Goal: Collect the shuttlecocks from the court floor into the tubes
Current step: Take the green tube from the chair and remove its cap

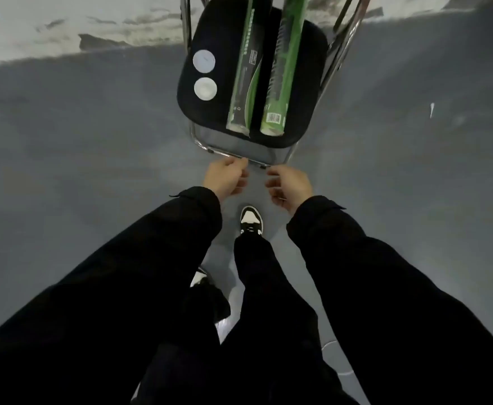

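green shuttlecock tubes (243, 83) and two white lids (204, 74) lie on a black chair seat (210, 112) beyond the fingers; left hand (226, 176) and right hand (289, 182) hang loosely curled, holding nothing.

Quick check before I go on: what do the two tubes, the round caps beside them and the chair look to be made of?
Left tube and right tube: likely cardboard with a glossy printed green-and-black wrap; it catches highlights.
Two caps: pale discs, probably plastic; too blurred to be sure.
Chair seat: matte black padding, fabric or vinyl.
Chair frame: shiny chromed metal tubing.
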